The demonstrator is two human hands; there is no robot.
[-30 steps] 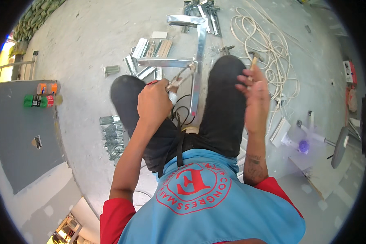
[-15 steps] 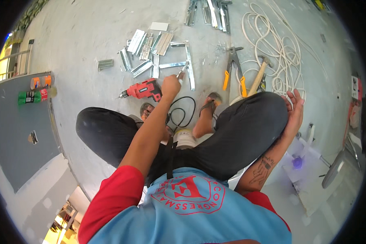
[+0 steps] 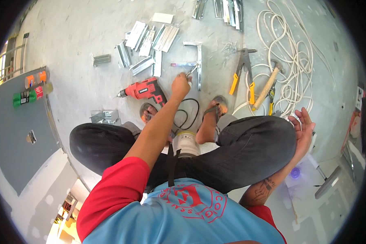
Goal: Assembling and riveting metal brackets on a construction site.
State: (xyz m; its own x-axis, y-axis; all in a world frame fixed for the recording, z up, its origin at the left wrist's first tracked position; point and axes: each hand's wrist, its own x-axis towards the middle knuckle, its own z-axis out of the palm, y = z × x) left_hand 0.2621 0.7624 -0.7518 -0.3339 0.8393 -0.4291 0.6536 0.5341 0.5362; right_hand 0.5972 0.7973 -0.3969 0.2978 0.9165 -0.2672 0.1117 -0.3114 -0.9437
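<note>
My left hand (image 3: pixel 181 86) is closed around a slim silvery tool (image 3: pixel 192 70), whose exact kind I cannot make out. Its tip meets a joint between bent metal channel pieces (image 3: pixel 199 79) lying on the floor. A red corded drill (image 3: pixel 143 90) rests just left of that hand, bit pointing left. Beside my right knee, my right hand (image 3: pixel 303 128) is palm up with fingers apart and nothing in it. Stacked short metal channel pieces (image 3: pixel 146 42) lie beyond the drill.
A hand riveter with yellow grips (image 3: pixel 244 73), a wooden-handled hammer (image 3: pixel 268 85) and a coiled white cable (image 3: pixel 286 57) lie to the right. More metal strips (image 3: pixel 232 12) sit at the far side. A white bucket (image 3: pixel 186 143) stands between my legs. Bottles (image 3: pixel 26 96) lie at the left.
The view has shifted, showing more metal pieces by my left knee. My left hand still holds the slim tool at the channel joint; my right hand stays beside my knee.
</note>
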